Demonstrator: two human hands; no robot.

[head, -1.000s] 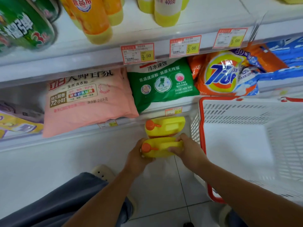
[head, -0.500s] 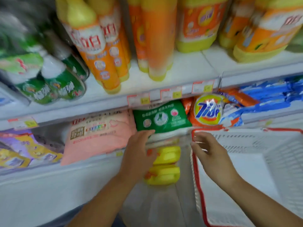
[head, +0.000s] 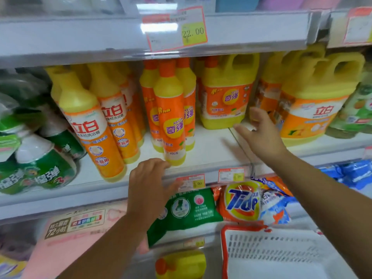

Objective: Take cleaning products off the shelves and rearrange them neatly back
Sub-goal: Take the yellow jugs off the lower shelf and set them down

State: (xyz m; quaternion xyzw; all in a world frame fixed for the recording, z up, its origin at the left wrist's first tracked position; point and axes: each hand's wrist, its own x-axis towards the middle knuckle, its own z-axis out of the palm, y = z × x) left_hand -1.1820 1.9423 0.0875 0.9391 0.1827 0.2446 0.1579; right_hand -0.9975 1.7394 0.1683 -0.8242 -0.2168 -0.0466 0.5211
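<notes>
Orange-and-yellow dish soap bottles (head: 171, 115) stand on the middle shelf (head: 209, 150). A yellow jug (head: 227, 91) with an orange label stands behind them to the right. My left hand (head: 149, 186) hovers with relaxed fingers at the shelf's front edge, just below the front bottle, holding nothing. My right hand (head: 259, 133) is raised with spread fingers over the shelf, right beside the yellow jug's lower right corner, and is empty too. On the lowest shelf lies a yellow jug (head: 181, 264) with an orange cap.
A white basket with a red rim (head: 223, 250) sits at the lower right. Green (head: 185, 210), pink (head: 70, 238) and Tide (head: 243, 202) detergent bags lie on the shelf below. Green cans (head: 40, 168) are at the left, a large orange-labelled jug (head: 314, 103) at the right.
My view has tilted up from the bottom shelf to the middle one. Both hands let go of the low yellow jug and rose to the dish soap shelf.
</notes>
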